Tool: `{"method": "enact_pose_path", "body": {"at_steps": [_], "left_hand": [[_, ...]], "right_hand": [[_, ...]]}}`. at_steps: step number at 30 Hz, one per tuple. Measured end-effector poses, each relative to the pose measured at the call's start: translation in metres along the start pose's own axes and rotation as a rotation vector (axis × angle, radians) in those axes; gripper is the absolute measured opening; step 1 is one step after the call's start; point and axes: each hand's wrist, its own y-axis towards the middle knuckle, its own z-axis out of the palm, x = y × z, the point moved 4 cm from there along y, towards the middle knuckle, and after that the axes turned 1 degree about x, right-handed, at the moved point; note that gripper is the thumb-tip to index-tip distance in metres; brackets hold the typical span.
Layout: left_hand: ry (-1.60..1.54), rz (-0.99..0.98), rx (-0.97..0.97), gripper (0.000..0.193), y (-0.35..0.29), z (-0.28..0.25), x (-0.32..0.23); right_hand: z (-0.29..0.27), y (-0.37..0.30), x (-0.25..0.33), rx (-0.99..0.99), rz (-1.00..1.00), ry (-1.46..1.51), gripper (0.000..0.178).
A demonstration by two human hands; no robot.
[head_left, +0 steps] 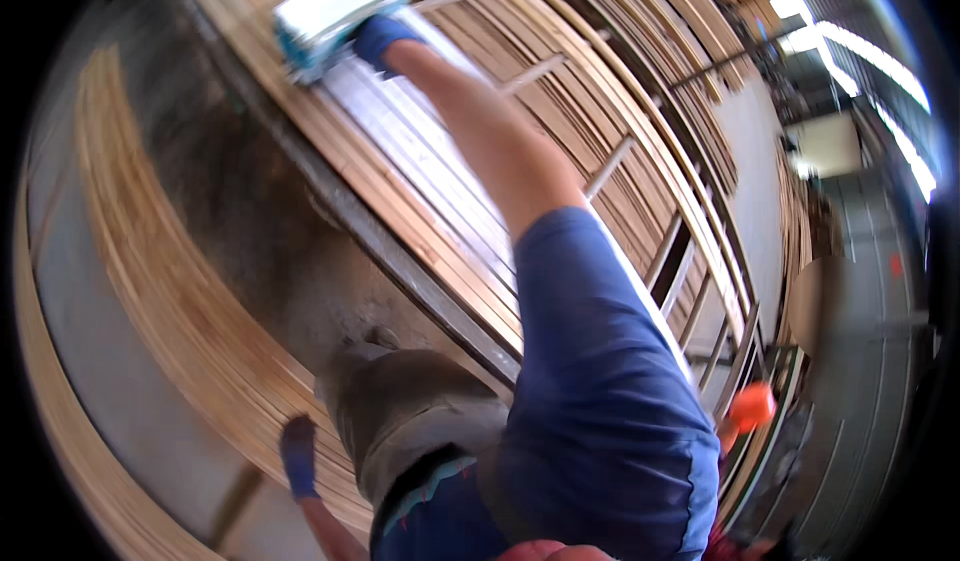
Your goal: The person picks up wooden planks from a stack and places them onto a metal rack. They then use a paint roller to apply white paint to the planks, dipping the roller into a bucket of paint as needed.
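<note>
My right arm, in a dark blue short sleeve, reaches far forward over long wooden strips (440, 211) laid side by side on a raised bench. The right hand (381, 43), in a blue glove, is closed on the near right end of a boxy white and teal container (340, 11); motion blurs its edges and its contents cannot be made out. Pale glare lies on the strips beneath. My left hand (298, 456), in a dark blue glove, hangs low over a stack of long wooden strips (190, 291); its fingers are too blurred to read.
A dark bench edge (370, 241) runs between me and the strips. Beyond stands a rack with crossbars (608, 166) and more stacked timber (640, 51). At the right, an orange rounded thing (752, 406) shows near part of another person. A grey wall (870, 291) stands behind.
</note>
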Motion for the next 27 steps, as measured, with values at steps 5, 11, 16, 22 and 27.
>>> {"method": "enact_pose_path", "body": {"at_steps": [5,11,16,22,27], "left_hand": [[-0.461,-0.550,0.196,0.020,0.051,-0.050,0.089],[-0.491,-0.527,0.454,0.028,0.181,-0.103,0.129],[-0.340,-0.309,0.398,0.040,0.225,-0.103,0.155],[-0.211,-0.402,0.440,0.045,0.170,0.000,0.121],[-0.035,-0.486,0.537,0.040,0.095,0.100,0.045]], "right_hand": [[0.031,0.003,0.007,0.072,0.122,0.267,0.030],[-0.022,-0.130,-0.058,-0.049,0.047,-0.149,0.026],[-0.062,-0.328,-0.143,-0.015,0.334,-0.207,0.023],[-0.095,-0.604,-0.239,0.053,0.417,-0.692,0.011],[-0.127,-0.848,-0.326,-0.033,0.767,-0.508,0.014]]}}
